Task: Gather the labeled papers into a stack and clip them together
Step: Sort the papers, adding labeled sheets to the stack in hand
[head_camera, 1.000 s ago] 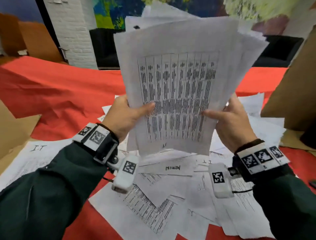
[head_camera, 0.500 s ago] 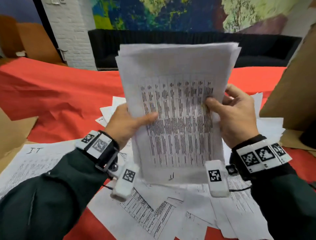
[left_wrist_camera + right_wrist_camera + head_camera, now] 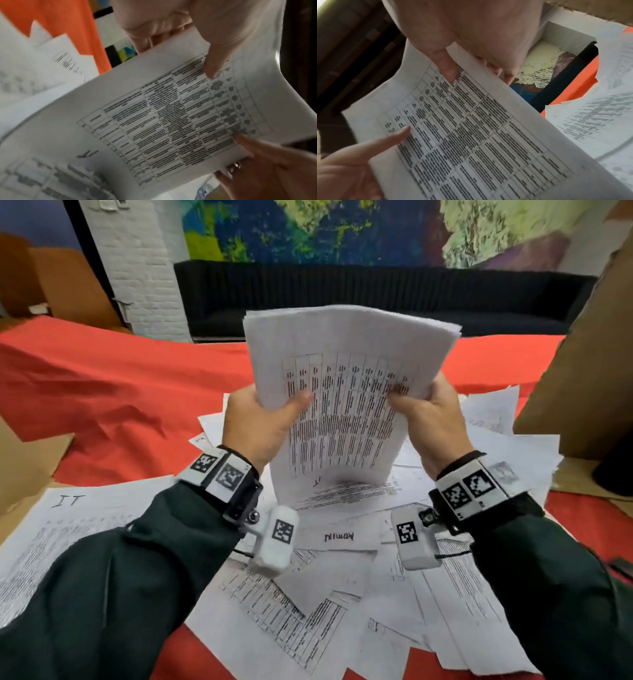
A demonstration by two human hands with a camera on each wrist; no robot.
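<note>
I hold a stack of printed papers (image 3: 346, 392) upright, its bottom edge resting on the loose sheets on the table. The top sheet shows a table of text and a handwritten "IT" near its lower edge. My left hand (image 3: 263, 419) grips the stack's left edge, thumb on the front. At the right edge my right hand (image 3: 428, 419) grips it the same way. The wrist views show the stack (image 3: 171, 115) (image 3: 471, 135) close up, with both thumbs pressed on the front sheet. No clip is in view.
Many loose printed sheets (image 3: 342, 594) lie scattered on the red tablecloth (image 3: 102, 392), one marked "IT" (image 3: 68, 501) at the left, one marked "Admin" (image 3: 339, 537). Brown cardboard (image 3: 589, 371) stands at the right. A black sofa (image 3: 376, 296) stands behind.
The fanned, raised stack has come down onto the table and its sheets have squared up. Both hands have slid up along its side edges.
</note>
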